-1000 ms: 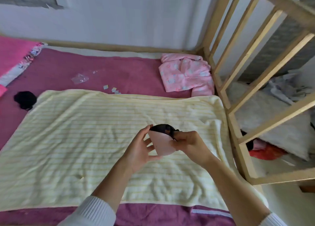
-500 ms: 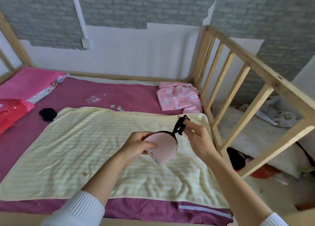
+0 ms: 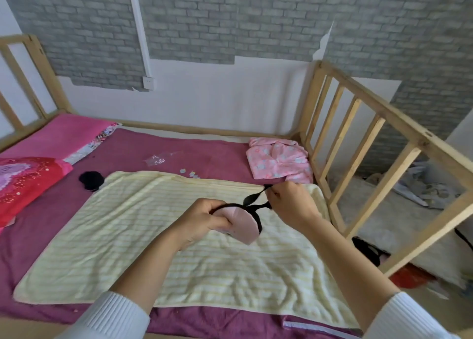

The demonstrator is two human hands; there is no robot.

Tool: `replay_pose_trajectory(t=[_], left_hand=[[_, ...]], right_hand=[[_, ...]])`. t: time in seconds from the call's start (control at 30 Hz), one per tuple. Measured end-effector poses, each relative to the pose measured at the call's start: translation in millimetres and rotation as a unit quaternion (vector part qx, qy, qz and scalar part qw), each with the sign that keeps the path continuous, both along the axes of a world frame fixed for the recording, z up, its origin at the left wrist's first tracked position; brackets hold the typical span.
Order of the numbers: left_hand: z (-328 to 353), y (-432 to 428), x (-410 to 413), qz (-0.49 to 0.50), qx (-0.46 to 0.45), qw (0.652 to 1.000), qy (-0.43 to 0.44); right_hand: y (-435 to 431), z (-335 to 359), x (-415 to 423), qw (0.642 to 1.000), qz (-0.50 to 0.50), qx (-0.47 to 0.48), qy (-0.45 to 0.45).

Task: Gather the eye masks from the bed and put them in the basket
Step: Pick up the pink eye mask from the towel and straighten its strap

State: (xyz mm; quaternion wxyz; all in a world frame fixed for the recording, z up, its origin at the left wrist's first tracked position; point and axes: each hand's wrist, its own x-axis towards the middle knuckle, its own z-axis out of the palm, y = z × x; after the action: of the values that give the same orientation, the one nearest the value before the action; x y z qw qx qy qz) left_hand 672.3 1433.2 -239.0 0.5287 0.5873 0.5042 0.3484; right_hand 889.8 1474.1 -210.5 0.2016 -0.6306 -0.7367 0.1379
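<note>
A pink eye mask (image 3: 244,224) with a black strap (image 3: 252,200) hangs in the air above the pale yellow striped towel (image 3: 128,236) on the bed. My left hand (image 3: 204,221) grips the folded pink pad from the left. My right hand (image 3: 291,203) pinches the black strap and holds it stretched out to the upper right. A second, black item (image 3: 90,180), possibly another eye mask, lies on the maroon sheet by the towel's far left corner. No basket is in view.
A wooden bed rail (image 3: 363,144) closes the right side, with clutter on the floor beyond it. Folded pink pyjamas (image 3: 279,160) lie at the far right corner. Pink and red pillows (image 3: 30,175) sit at the left. A clear plastic bag (image 3: 156,159) and small scraps lie on the sheet.
The view has tilted up, showing more wall. My right hand has pulled the black strap away from the pink pad, up and to the right; my left hand still grips the pad.
</note>
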Motion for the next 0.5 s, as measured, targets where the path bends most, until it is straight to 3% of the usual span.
replay_pose_trajectory(t=[0.13,0.3,0.4,0.5], left_hand=[[-4,-1,-17,0.074,0.025,0.997,0.025],[2,-6,-13,-0.015,0.036,0.997,0.067],[6,-7,-8,-0.034,0.064,0.992,0.104],[5,-7,-17,0.038,0.141,0.970,0.195]], right_hand=[[2,14,-5,0.991,0.080,-0.086,-0.062],[0,34,-26,0.981,0.171,-0.056,-0.069],[-1,43,-33,0.976,0.184,-0.074,-0.090],[1,51,-25,0.972,0.155,-0.121,-0.130]])
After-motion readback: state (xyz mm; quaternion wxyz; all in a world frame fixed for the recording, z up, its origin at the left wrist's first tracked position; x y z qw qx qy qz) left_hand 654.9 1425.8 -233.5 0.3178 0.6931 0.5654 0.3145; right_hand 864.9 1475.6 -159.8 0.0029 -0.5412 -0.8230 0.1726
